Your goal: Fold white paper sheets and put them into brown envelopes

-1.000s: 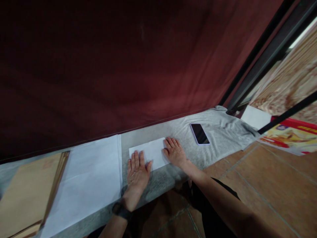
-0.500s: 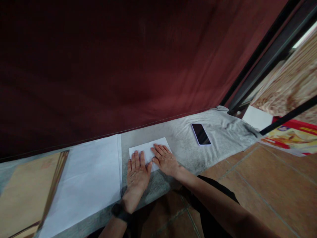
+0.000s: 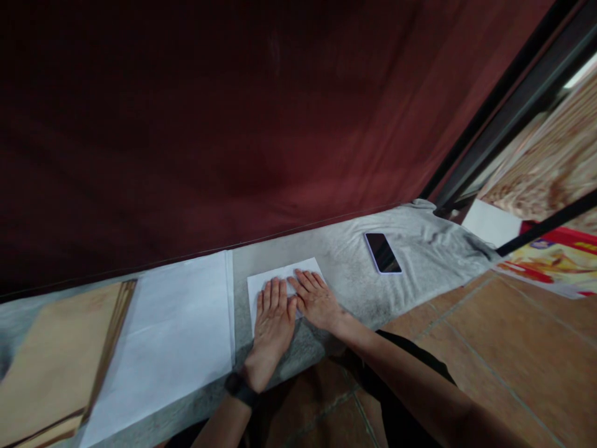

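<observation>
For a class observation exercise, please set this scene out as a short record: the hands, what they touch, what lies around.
Left hand: flat on the small sheet
Right hand: flat on the same sheet, beside the left
To the left: large sheets, then brown stack
To the right: phone, screen up
Surface: grey cloth
Behind: dark red backdrop

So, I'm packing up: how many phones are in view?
1: the phone lies on the grey cloth, to the right of the small white paper. Any under the paper would be hidden.
</observation>
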A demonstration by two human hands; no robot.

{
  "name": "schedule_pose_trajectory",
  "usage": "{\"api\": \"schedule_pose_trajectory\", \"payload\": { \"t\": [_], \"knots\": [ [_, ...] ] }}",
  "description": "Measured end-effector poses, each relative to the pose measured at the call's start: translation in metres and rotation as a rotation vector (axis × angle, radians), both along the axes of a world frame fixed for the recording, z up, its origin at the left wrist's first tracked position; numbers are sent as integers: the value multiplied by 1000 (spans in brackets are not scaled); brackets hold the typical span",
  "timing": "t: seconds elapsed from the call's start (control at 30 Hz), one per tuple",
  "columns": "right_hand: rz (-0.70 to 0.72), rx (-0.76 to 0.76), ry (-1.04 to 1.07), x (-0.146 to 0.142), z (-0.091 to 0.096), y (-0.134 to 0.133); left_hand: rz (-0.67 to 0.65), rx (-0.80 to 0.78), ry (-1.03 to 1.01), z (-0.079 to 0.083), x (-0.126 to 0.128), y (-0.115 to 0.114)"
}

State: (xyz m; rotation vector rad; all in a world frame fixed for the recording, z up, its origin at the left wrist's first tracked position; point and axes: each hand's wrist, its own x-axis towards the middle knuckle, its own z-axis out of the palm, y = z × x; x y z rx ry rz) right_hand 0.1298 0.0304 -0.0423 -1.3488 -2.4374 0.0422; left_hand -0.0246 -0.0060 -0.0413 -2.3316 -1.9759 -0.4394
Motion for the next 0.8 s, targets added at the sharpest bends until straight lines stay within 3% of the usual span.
{"api": "schedule_pose_trajectory", "payload": {
  "t": [0.5,0.8],
  "knots": [
    [-67,-22,-46,25,0,9,74,2,92,-2,-14,-6],
    [-267,-94,27,46,11,24,133,11,101,-4,-22,-8]
  ]
}}
